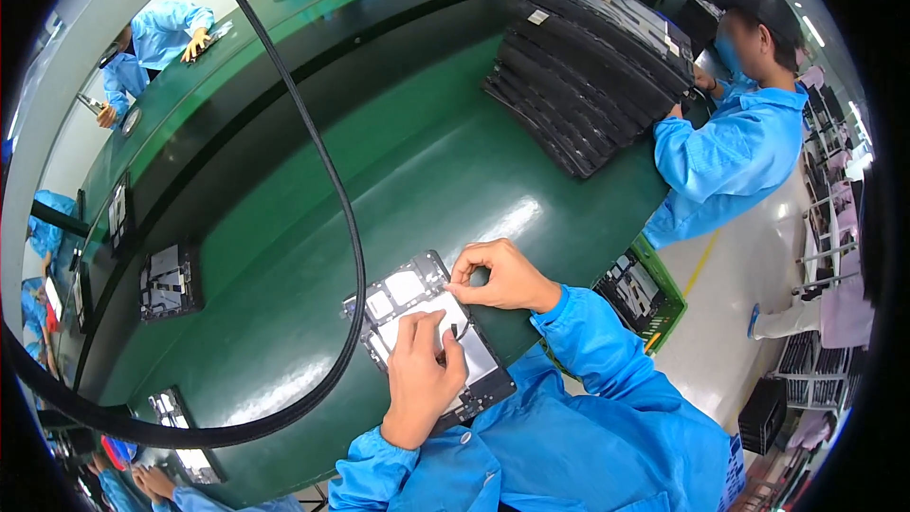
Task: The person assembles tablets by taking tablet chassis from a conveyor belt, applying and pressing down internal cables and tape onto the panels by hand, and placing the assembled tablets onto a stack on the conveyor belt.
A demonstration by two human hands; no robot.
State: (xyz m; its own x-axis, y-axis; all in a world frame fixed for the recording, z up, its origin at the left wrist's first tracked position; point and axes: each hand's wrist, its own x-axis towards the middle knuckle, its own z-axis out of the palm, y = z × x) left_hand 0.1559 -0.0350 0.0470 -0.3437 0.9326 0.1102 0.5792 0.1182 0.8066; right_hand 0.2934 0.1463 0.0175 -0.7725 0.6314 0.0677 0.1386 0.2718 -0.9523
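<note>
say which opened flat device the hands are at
The device directly before the person: left hand on it, right hand at its edge; the devices farther left lie apart from these hands.

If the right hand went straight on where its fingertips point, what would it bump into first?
Likely the opened flat device: the right hand is at its edge, though exact contact is hard to judge.

The blue smock [588, 436] has gathered cuffs [550, 311] and a pale button [465, 437].

Head-worn fisheye looks down from close above bare left hand [424, 381] and bare right hand [507, 277], wide over glossy green workbench [427, 171].
</note>
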